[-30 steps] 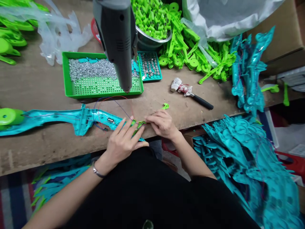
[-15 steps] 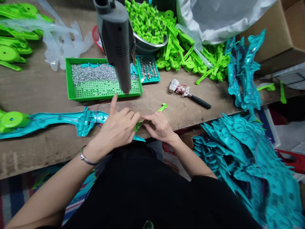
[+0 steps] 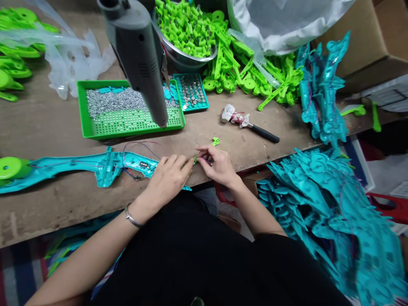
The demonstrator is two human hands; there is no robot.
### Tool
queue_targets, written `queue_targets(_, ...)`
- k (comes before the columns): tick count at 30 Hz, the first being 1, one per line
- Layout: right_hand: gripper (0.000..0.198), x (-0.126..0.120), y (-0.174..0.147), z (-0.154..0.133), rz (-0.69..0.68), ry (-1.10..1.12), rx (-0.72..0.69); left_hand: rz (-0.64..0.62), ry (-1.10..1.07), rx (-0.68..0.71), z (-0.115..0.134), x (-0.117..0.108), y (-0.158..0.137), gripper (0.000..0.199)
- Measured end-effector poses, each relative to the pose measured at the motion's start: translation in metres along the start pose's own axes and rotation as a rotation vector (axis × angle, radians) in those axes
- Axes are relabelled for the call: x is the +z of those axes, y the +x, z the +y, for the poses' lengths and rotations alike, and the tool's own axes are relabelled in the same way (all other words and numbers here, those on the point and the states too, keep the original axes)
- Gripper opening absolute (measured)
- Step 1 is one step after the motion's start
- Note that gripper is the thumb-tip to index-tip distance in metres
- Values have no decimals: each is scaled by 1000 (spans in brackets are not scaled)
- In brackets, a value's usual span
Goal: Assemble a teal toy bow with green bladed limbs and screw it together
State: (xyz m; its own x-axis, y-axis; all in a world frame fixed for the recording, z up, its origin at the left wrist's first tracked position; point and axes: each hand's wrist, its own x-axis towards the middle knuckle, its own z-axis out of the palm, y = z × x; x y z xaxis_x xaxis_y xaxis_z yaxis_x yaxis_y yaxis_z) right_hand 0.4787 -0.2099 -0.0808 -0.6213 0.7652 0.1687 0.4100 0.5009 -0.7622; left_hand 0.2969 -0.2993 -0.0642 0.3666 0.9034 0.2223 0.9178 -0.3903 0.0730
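A long turquoise plastic shell [image 3: 75, 163] lies along the front of the bench, with thin red and dark wires [image 3: 125, 159] looping from it. My left hand [image 3: 168, 178] covers its right end, fingers bent and fingertips at a small green plastic part [image 3: 195, 160]. A turquoise tip sticks out below that hand. Close on the right, my right hand [image 3: 219, 166] pinches thumb and forefinger together; a bit of thin purple wire shows between them. Behind it lies a small green lever [image 3: 216, 141]. The fingers hide most of what they hold.
A grey electric screwdriver [image 3: 140, 59] hangs over a green tray [image 3: 134, 125] of screws. Beside it stands a teal tray [image 3: 191, 91] of small metal pieces. A hammer [image 3: 250, 123] with a wrapped head lies right. Green parts [image 3: 236, 68] and stacked turquoise shells [image 3: 331, 221] surround the bench.
My left hand has turned and drawn in its raised forefinger, uncovering more of the shell and wires. My right hand's pinch has shifted slightly, and purple wire now shows in it. The view has shifted.
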Motion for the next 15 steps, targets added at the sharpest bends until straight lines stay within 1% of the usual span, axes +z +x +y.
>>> queue_targets(3, 21, 2, 0, 1, 46, 2, 68, -15, 57, 68, -1, 5, -3, 36)
queue_targets(8, 18, 4, -2, 2, 74, -39, 107, -152, 98, 127, 3, 2, -4, 44)
queue_targets(12, 19, -3, -4, 3, 113, -15, 175, -217, 85, 171, 3, -2, 3, 43)
queue_targets(15, 18, -8, -4, 6, 153, -8, 192, -283, 103, 265, -1, -5, 10, 41)
